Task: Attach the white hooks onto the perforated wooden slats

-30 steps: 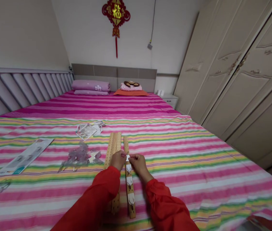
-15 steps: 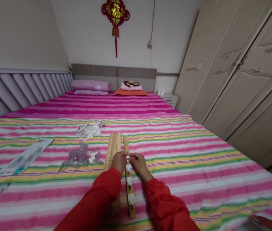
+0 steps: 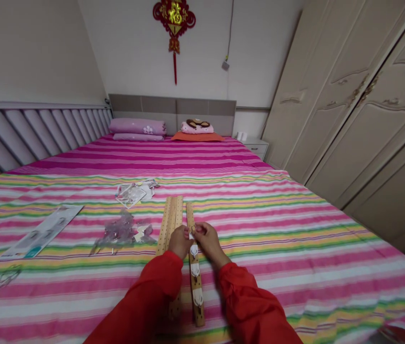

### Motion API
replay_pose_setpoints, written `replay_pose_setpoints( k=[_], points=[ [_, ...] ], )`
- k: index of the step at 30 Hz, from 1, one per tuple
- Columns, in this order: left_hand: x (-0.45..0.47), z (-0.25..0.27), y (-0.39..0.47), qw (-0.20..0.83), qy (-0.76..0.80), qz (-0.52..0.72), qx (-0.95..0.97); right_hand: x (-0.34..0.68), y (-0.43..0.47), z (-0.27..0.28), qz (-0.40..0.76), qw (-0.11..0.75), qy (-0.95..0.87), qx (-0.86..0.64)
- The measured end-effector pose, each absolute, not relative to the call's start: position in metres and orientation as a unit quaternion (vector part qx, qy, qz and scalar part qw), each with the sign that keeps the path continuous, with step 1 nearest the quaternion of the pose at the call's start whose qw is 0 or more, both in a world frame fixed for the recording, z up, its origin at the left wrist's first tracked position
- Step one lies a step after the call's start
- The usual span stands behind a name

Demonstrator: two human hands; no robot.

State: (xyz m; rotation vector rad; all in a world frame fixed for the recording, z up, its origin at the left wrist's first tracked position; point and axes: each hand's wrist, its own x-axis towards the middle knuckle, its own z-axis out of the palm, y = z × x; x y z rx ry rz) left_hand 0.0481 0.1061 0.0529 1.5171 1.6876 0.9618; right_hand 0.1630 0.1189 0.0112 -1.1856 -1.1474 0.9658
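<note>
A narrow wooden strip (image 3: 190, 216) with small holes lies lengthwise on the striped cloth before me. Along its near part sit several white hooks (image 3: 195, 270) in a row, each with a small dark metal bit. At the far end of that row, my left hand (image 3: 180, 242) and my right hand (image 3: 207, 240) meet over the strip, fingers pinched on another white hook (image 3: 191, 235) that they partly cover. Just left of the strip, wider perforated wooden pieces (image 3: 171, 217) lie side by side, partly under my left hand and sleeve.
Left of the wood lies a clear plastic bag (image 3: 121, 229) of small metal parts. Beyond it is a heap of packets (image 3: 134, 192). A long white packaging card (image 3: 45, 231) and a clear crumpled piece (image 3: 6, 277) lie far left. Folded bedding (image 3: 138, 128) rests by the headboard.
My fingers have shifted slightly over the white hook, covering more of it, and my right fingers look more curled. The whole view has moved a little; the strip and other things stay put.
</note>
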Motion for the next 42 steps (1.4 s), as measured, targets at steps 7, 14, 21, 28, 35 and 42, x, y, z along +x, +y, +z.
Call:
replay_pose_setpoints(
  k=[7, 14, 21, 28, 35, 42],
  points=[
    [0.049, 0.046, 0.105, 0.319, 0.635, 0.379, 0.593, 0.157, 0.128, 0.035, 0.329, 0.502, -0.605, -0.523],
    [0.044, 0.036, 0.107, 0.334, 0.606, 0.438, 0.574, 0.157, 0.132, 0.038, 0.378, 0.554, -0.516, -0.533],
    [0.047, 0.037, 0.104, 0.484, 0.51, 0.502, 0.504, 0.163, 0.114, 0.051, 0.546, 0.624, -0.329, -0.452],
    [0.046, 0.052, 0.097, 0.635, 0.423, 0.512, 0.396, 0.167, 0.1, 0.064, 0.641, 0.655, -0.211, -0.339],
    [0.044, 0.056, 0.101, 0.597, 0.451, 0.52, 0.411, 0.17, 0.09, 0.058, 0.637, 0.6, -0.258, -0.409],
    [0.038, 0.066, 0.111, 0.613, 0.493, 0.466, 0.405, 0.173, 0.092, 0.061, 0.564, 0.6, -0.364, -0.436]
  ],
)
